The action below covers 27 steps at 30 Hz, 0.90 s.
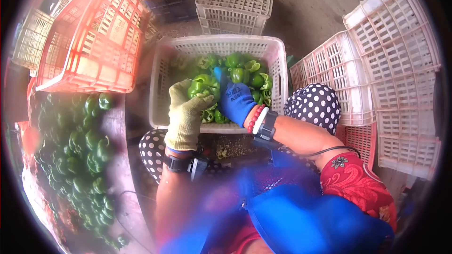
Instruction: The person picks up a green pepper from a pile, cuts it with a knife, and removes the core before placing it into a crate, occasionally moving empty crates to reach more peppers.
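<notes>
The left hand (184, 110) grips one green pepper (201, 84); the half-curled right hand (235, 98) touches it, over one crate (221, 40) of peppers (234, 60) too crowded to count.

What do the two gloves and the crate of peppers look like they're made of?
Pale glove: knitted yarn, possibly cotton, matte, with a textured surface.
Blue glove: perhaps rubber-coated fabric, smooth and fairly matte, with dark print.
Crate: likely molded plastic, dull off-white, judging by the regular slots.
</notes>
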Each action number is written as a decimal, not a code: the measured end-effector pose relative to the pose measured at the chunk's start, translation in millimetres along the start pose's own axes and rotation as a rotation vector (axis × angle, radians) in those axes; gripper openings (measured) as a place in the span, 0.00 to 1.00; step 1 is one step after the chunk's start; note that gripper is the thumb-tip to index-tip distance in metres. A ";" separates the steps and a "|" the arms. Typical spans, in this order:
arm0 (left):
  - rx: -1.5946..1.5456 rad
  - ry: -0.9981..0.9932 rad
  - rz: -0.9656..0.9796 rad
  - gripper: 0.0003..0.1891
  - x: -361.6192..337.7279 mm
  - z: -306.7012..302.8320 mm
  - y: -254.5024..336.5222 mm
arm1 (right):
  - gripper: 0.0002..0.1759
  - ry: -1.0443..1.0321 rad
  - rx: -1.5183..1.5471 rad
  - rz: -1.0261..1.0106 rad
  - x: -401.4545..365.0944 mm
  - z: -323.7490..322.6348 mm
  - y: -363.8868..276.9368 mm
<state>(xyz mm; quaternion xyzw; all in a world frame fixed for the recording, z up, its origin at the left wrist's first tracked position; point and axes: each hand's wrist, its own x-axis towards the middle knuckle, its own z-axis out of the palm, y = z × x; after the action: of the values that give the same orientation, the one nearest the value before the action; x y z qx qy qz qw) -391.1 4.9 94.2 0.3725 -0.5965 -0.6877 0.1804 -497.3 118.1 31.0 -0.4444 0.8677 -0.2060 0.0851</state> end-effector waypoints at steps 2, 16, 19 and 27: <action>-0.157 -0.018 0.011 0.26 1.7 -6.9 2.0 | 0.39 0.035 -0.061 -0.022 -1.6 12.3 7.1; -0.073 -0.245 -0.010 0.28 2.3 -19.6 39.3 | 0.16 -0.400 1.907 0.486 31.0 -59.4 2.1; -0.034 -0.190 -0.072 0.20 -5.6 -19.5 44.6 | 0.16 -0.195 1.685 0.281 39.8 -56.8 3.2; 0.251 -0.247 -0.290 0.21 -2.2 -14.0 59.6 | 0.39 0.018 1.011 -0.227 24.5 -56.8 -1.8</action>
<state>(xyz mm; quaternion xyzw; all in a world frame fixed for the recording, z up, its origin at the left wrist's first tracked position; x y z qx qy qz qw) -391.1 -16.5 151.6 0.3867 -0.6351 -0.6673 -0.0424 -529.2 113.4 83.8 -0.4372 0.6068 -0.6113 0.2587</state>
